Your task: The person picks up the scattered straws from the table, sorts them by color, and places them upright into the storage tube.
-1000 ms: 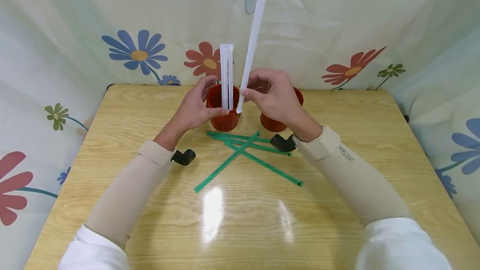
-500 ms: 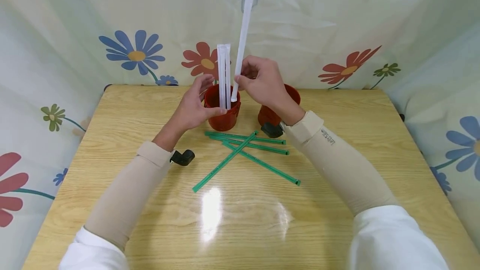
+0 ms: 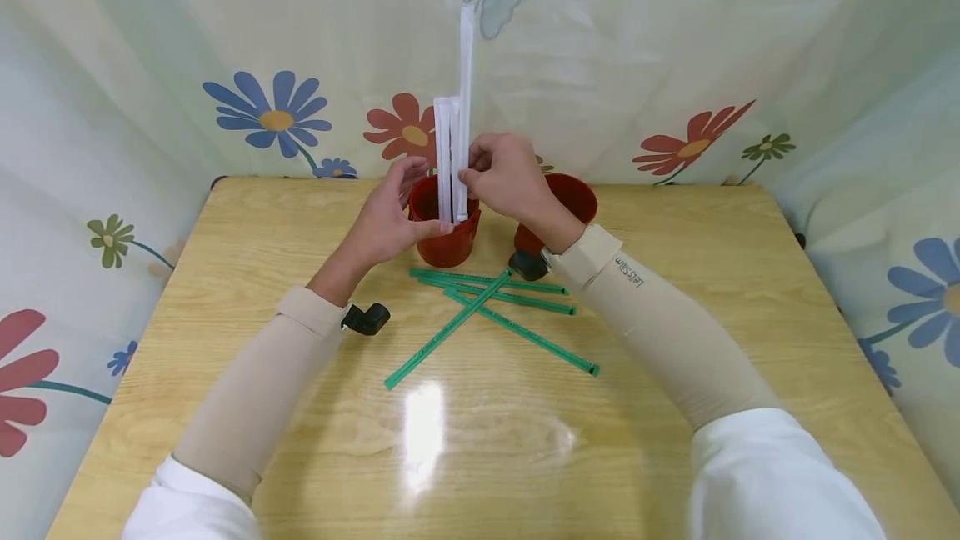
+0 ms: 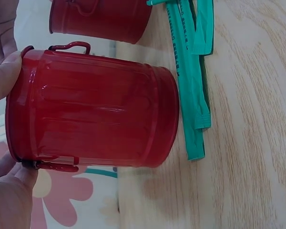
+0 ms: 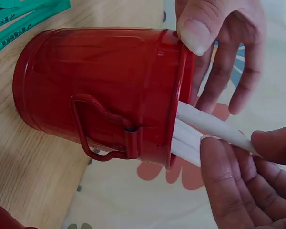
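Observation:
A red bucket [image 3: 447, 250] with small side handles stands near the table's back edge, holding upright white-wrapped straws [image 3: 442, 140]. My left hand [image 3: 386, 219] grips its rim, thumb along the front and fingers round the left side. In the right wrist view, that thumb presses the rim. Between thumb and fingers, my right hand [image 3: 510, 177] pinches another white-wrapped straw [image 3: 467, 65], upright and taller than the others. Its lower end dips into the bucket's mouth, beside the other white straws [image 5: 186, 140]. The left wrist view shows the bucket's ribbed wall [image 4: 100, 109].
A second red bucket [image 3: 572, 194] stands to the right, partly behind the right wrist. Several green-wrapped straws [image 3: 442, 342] lie crossed on the wooden table [image 3: 300, 440] in front of the buckets. A flowered curtain [image 3: 600, 65] hangs right behind the table.
My right hand has moved left, bringing the white straw from a tilt to upright and lower, into the left bucket's mouth. The left hand keeps its place on the rim.

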Tool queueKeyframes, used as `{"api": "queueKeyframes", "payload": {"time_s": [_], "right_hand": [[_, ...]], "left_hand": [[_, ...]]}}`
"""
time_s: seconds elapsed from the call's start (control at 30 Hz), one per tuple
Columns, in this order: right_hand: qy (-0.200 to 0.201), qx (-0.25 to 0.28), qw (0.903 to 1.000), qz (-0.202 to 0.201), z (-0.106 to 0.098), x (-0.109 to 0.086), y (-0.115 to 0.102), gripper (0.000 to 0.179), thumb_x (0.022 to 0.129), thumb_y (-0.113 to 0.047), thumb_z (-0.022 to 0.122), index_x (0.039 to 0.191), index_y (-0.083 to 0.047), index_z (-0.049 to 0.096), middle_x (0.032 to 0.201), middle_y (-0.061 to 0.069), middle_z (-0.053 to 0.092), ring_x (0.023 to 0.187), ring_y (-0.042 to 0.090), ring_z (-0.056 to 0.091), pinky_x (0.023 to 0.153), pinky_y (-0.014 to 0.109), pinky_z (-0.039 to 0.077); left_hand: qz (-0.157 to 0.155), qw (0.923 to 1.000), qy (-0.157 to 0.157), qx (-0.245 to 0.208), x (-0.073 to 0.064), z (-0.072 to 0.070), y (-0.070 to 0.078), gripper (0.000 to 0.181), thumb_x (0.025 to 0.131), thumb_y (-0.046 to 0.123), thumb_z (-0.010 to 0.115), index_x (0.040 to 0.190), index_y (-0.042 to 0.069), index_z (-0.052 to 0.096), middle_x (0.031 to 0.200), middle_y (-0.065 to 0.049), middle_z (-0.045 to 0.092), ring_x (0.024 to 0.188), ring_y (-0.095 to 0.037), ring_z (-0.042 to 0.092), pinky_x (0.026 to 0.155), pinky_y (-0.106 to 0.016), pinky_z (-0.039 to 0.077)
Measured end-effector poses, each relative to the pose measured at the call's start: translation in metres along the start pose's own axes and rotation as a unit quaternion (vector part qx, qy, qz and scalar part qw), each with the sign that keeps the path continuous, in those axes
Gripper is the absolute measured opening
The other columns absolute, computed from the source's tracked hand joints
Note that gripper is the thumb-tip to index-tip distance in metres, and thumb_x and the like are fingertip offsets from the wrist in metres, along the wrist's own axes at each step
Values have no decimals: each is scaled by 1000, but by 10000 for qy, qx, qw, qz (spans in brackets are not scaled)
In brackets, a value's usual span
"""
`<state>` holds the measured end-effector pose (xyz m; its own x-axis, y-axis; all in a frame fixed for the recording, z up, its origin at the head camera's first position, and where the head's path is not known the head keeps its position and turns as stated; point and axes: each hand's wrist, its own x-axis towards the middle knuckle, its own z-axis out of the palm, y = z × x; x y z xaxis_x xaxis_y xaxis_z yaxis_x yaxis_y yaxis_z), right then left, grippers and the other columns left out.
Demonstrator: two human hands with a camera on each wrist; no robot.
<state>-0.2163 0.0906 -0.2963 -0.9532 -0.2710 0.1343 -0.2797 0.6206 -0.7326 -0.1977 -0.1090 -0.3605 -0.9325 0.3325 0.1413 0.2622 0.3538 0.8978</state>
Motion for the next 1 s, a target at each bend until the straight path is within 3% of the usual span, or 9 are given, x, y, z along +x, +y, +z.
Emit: {"api": "queueKeyframes", "payload": {"time_s": [0.13, 0.4, 0.57, 0.8, 1.0], "right_hand": [[-46, -67, 9997, 210, 0, 0, 2, 13, 92, -14, 64, 94, -2, 70, 85, 13, 70, 68, 23, 69, 64, 28, 58], [-167, -79, 9988, 455, -1, 0, 2, 19, 93, -17, 63, 100, -2, 72, 90, 13, 72, 71, 21, 70, 66, 28, 60], [-66, -434, 9975, 562, -4, -9, 6, 21, 94, -20, 61, 99, -4, 74, 90, 11, 74, 72, 21, 68, 66, 31, 57], [188, -834, 9961, -208, -9, -28, 12, 24, 92, -14, 56, 106, -1, 72, 95, 12, 74, 83, 23, 67, 75, 36, 58], [195, -964, 9921, -775, -24, -55, 14, 20, 91, -11, 62, 106, 0, 72, 94, 13, 75, 83, 23, 70, 77, 39, 59]], "left_hand": [[75, 9999, -25, -90, 2, 2, -1, 89, 79, 21, 83, 149, 17, 29, 155, -8, 39, 146, -22, 36, 122, -41, 32], [-86, 9999, -48, -140, -2, 3, 7, 89, 80, 11, 81, 150, 12, 27, 156, -13, 36, 148, -27, 33, 123, -44, 30], [-100, 9997, -140, -187, -7, 7, 13, 88, 81, 9, 80, 150, 8, 26, 156, -17, 35, 147, -31, 33, 122, -46, 31], [128, 9999, -19, -92, -5, 8, -5, 86, 79, 15, 82, 149, 12, 32, 152, -8, 43, 145, -25, 38, 119, -43, 36], [253, 9995, 117, 125, -1, 4, -5, 88, 78, 24, 84, 150, 18, 33, 154, -6, 42, 146, -25, 37, 117, -48, 38]]}}
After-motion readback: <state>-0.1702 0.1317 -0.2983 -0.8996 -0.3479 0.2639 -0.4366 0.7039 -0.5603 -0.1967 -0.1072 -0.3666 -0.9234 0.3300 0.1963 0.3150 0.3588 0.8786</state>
